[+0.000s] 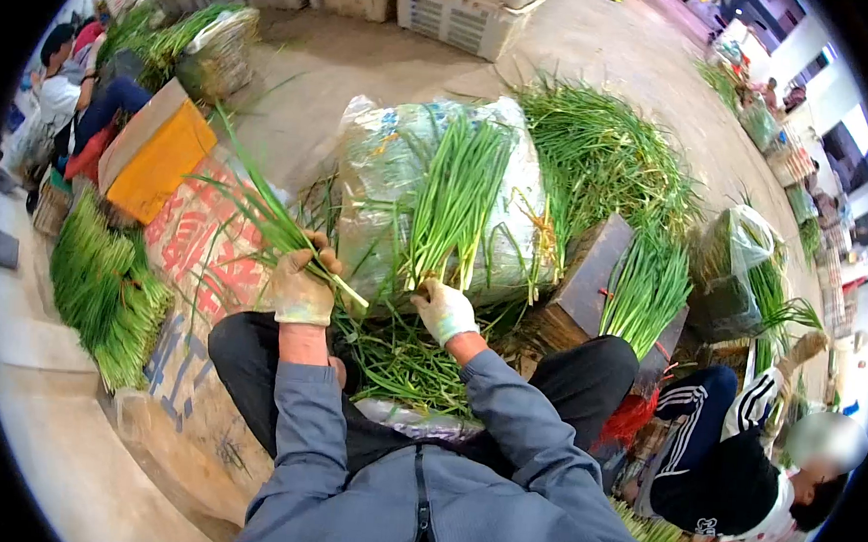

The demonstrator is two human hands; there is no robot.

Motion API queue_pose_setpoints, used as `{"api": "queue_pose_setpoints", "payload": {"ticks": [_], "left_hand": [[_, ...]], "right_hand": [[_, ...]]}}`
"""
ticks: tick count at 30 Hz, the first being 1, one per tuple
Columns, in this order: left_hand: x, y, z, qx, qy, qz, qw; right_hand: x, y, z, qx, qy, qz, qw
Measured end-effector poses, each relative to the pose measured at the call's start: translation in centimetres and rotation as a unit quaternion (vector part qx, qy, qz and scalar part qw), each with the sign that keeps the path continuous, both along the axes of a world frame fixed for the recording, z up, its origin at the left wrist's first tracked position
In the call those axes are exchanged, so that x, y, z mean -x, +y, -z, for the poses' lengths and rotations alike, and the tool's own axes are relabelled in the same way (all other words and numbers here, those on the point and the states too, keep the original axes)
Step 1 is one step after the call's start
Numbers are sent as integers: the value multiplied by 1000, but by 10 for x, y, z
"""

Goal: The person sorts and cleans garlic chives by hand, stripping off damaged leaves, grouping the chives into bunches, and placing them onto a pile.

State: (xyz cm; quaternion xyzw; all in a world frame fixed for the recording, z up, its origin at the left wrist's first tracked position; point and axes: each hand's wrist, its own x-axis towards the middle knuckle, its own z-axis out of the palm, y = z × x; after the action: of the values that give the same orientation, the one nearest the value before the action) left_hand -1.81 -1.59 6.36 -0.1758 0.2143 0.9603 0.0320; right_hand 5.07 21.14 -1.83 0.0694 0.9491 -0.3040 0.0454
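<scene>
My left hand [303, 286], in a pale work glove, is closed around a small bunch of chives [272, 221]. Their white ends stick out to the lower right and the green tips point up and left. My right hand [445, 311], gloved too, has its fingers pinched at the lower ends of a loose pile of chives [458, 194]; exactly which stalks are between the fingertips is partly hidden. That pile lies on a plastic-wrapped bundle [375, 170] in front of me. Loose green leaves [405, 363] are heaped between my legs.
Tied chives [646, 287] lie on a dark box [591, 269] at my right. A big heap of leaves [607, 148] lies behind it. More bundles [109, 293] rest on the left, near an orange box [165, 164]. A co-worker [738, 464] sits close on the right, another person [70, 90] far left.
</scene>
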Motion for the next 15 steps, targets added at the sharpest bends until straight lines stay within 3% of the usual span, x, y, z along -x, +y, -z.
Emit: {"api": "queue_pose_setpoints", "payload": {"ticks": [2,6,9,10,12,14,15], "left_hand": [[-1,-12,3,-55,87,57,993],[-5,-21,3,-38,94,73,992],[-11,-14,-14,-36,77,65,994],[-11,-12,-16,-29,68,62,995],[-8,-8,-6,-63,96,93,989],[-6,-7,-1,-110,131,125,977],[-4,-7,1,-114,130,127,977]], "right_hand": [[0,-10,17,-22,-49,18,998],[-5,-7,62,-94,-337,-70,934],[-25,-19,85,-207,-286,1,936],[-28,-26,89,-187,-212,6,959],[-18,-45,103,-38,-237,28,970],[-30,-69,124,-7,-210,-146,967],[-34,-78,136,-15,-249,-332,910]]}}
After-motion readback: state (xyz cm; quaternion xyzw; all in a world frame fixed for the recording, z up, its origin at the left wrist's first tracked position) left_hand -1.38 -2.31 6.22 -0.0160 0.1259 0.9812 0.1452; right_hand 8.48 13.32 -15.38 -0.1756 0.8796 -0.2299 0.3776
